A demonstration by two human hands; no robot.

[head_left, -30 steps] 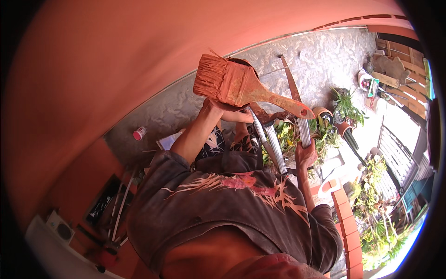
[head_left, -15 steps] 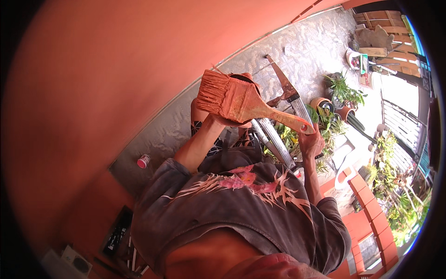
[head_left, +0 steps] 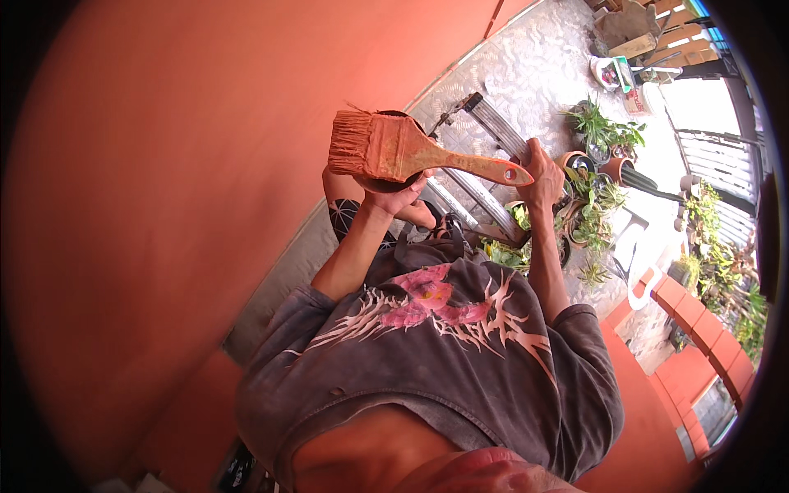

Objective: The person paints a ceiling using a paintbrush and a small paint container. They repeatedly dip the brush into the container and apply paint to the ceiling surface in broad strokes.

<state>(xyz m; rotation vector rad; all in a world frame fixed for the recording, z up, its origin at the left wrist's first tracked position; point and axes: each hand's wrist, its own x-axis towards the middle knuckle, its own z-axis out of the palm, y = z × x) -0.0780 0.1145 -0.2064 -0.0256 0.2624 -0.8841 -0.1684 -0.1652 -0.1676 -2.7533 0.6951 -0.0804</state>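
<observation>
My left hand (head_left: 393, 200) is closed around an orange-stained paint pot (head_left: 392, 186), held in front of my chest. Across its top lies a wide paintbrush (head_left: 427, 154), bristles to the left and caked in orange paint, handle to the right. The brush hides most of the pot; only a dark bit of its inside shows. Past the handle's end, my right hand (head_left: 542, 177) is closed on the rail of a metal ladder (head_left: 498, 125). The brush handle's tip overlaps this hand in view; whether they touch I cannot tell.
An orange wall (head_left: 205, 164) rises close on my left. Potted plants (head_left: 596, 123) stand on the patterned floor (head_left: 534, 66) to the right. Farther right are a white fence (head_left: 715, 156) and a low orange brick-edged wall (head_left: 690, 316). Wooden planks (head_left: 678, 45) lie at the far right.
The pot and brush have moved a little left and up in view. My right hand has risen, and the ladder has shifted and turned. A small red cup on the floor has left the view.
</observation>
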